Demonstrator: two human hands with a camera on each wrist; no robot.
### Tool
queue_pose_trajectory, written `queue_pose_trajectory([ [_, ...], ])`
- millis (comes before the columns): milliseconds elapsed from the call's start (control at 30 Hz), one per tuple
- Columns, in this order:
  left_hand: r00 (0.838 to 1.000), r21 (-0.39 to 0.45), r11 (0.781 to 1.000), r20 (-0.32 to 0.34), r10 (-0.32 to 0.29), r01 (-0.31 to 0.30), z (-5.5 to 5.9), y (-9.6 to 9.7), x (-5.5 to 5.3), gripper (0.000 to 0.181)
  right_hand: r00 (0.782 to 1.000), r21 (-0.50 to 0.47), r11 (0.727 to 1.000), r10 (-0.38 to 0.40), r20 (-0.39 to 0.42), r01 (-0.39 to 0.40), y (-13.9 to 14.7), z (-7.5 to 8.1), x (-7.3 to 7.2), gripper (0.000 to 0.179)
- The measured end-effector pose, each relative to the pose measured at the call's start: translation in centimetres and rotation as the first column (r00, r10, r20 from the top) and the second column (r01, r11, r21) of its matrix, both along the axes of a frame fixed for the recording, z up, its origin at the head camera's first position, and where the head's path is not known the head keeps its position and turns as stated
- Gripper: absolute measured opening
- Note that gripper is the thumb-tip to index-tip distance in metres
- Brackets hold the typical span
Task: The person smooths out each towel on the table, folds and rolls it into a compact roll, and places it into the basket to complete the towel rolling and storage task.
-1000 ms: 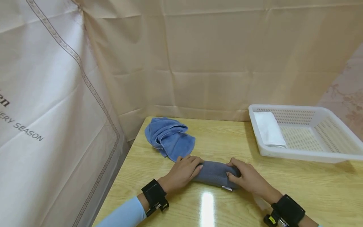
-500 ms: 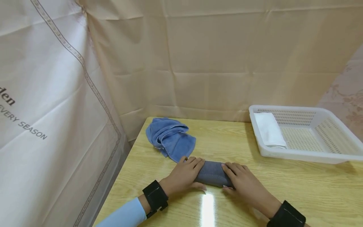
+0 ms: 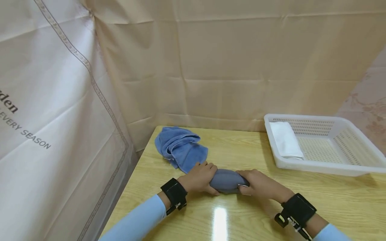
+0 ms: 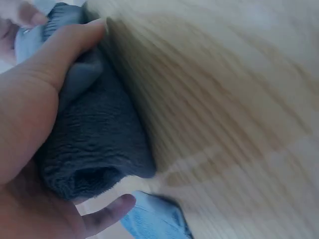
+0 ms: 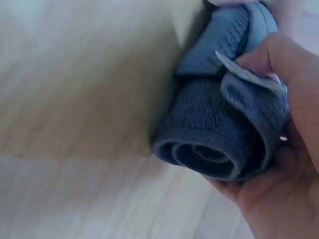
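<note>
Both hands hold a rolled dark grey towel [image 3: 228,180] at the front middle of the table. My left hand [image 3: 200,178] grips its left end, with the thumb [image 4: 75,42] along the near side in the left wrist view. My right hand [image 3: 260,184] grips the other end. In the right wrist view the roll's spiral end [image 5: 202,154] shows, and the right thumb lies by a white label [image 5: 246,74] on the towel. A crumpled blue towel [image 3: 182,147] lies just beyond my left hand.
A white plastic basket [image 3: 319,167] stands at the back right of the wooden table [image 3: 193,217]. Inside its left side lies a folded white towel [image 3: 284,140]. A beige cloth [image 3: 220,67] hangs behind the table, and a white printed cloth [image 3: 60,160] hangs along its left.
The right hand has gone from lying over the towel's right end to gripping it, thumb on the near side. Both forearms have shifted slightly, and the roll looks tilted up a little.
</note>
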State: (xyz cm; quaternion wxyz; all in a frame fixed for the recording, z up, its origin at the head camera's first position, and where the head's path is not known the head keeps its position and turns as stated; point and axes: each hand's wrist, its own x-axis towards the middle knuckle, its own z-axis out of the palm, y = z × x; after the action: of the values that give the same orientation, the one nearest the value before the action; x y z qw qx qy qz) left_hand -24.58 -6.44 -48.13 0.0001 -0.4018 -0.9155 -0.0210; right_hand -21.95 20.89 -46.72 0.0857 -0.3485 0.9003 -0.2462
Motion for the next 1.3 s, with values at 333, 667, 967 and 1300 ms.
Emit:
queue_pose_trajectory([
  [333,0.99,0.123,0.992,0.141,-0.026,0.008,-0.1,0.8,-1.2,0.072,0.946,0.178,0.97,-0.104,-0.306,0.164,-2.2,-1.4,1.0,0.081],
  [667,0.984,0.109,0.994,0.172,-0.044,0.025,0.6,1.2,-1.6,0.074,0.863,0.09,0.973,-0.142,-0.485,0.211,-2.3,-2.7,0.7,0.079],
  [967,0.976,0.219,0.975,0.197,-0.089,0.045,0.5,0.4,-1.4,0.078,0.884,0.1,0.978,-0.117,-0.453,0.18,-1.7,-1.3,0.6,0.084],
  [1300,0.993,0.45,0.886,0.076,0.086,-0.111,1.0,1.6,-3.2,0.044,0.841,-0.025,0.961,-0.255,-0.477,0.277,2.9,4.3,-1.2,0.075],
])
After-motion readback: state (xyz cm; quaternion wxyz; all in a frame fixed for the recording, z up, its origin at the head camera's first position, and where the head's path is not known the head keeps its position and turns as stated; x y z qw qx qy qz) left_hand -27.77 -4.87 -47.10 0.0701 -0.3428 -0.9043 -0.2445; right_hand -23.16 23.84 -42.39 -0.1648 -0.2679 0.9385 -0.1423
